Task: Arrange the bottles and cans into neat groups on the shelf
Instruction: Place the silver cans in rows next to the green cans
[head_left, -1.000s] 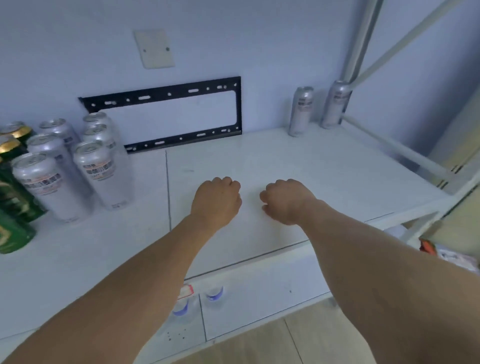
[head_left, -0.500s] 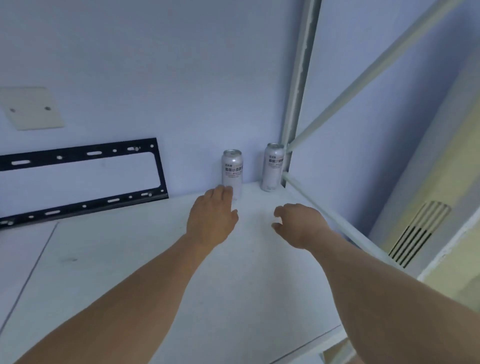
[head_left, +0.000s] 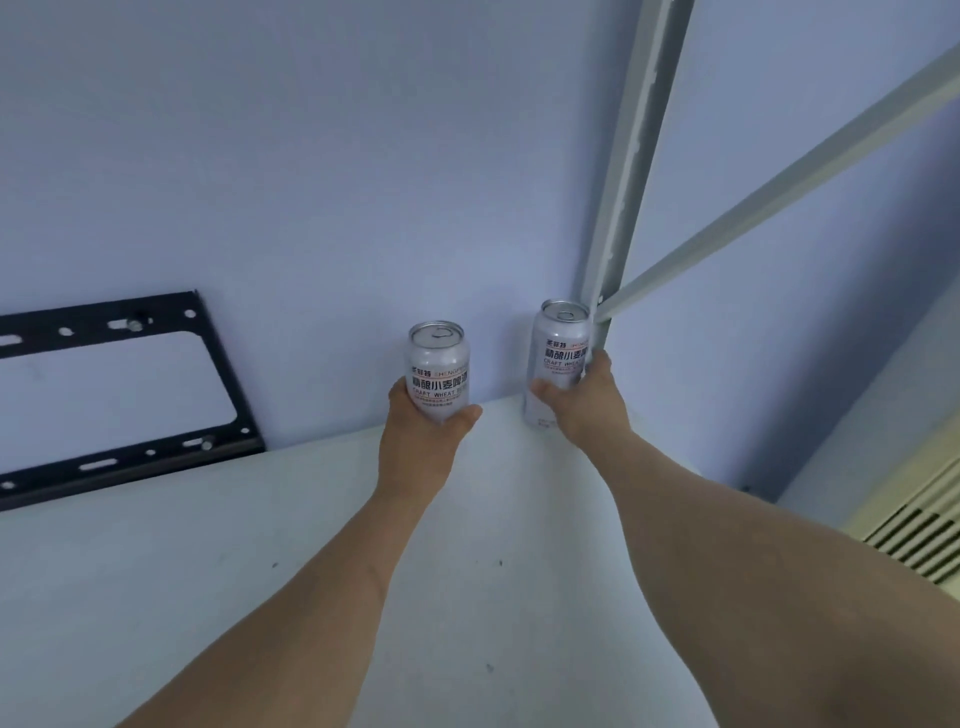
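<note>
Presently, item one: left hand (head_left: 423, 431), closed around the lower half of the left can (head_left: 438, 366), thumb on the right side, fingers wrapped behind. Whether the can's base still touches the shelf (head_left: 260, 545) cannot be told; the hand covers it.

Item two: right hand (head_left: 584, 402), closed around the right can (head_left: 558, 358), thumb across the front, fingertips at the far side by the post (head_left: 628, 171). This can's base shows below the thumb and looks to rest at the back edge of the shelf.

Location: both cans upright in the far right corner of the white shelf, against the pale blue wall (head_left: 311, 156), apart from each other. The right can stands just beside the grey metal post and its diagonal brace (head_left: 779, 192). A black wall bracket (head_left: 223, 384) is fixed well to the left.

Description of cans: two matching slim silver-white beer cans, pull-tab tops unopened, dark Chinese lettering over the words "CRAFT WHEAT", a thin red line in the label.

Step in hand, by judgement: pick-up of the two stray cans, one per hand, grips taken, carry not yet begun.

Next move calls for: lifting both clear of the corner, easing the right can away from the post and brace, then carrying them leftward along the shelf to set down with like cans, upright.
</note>
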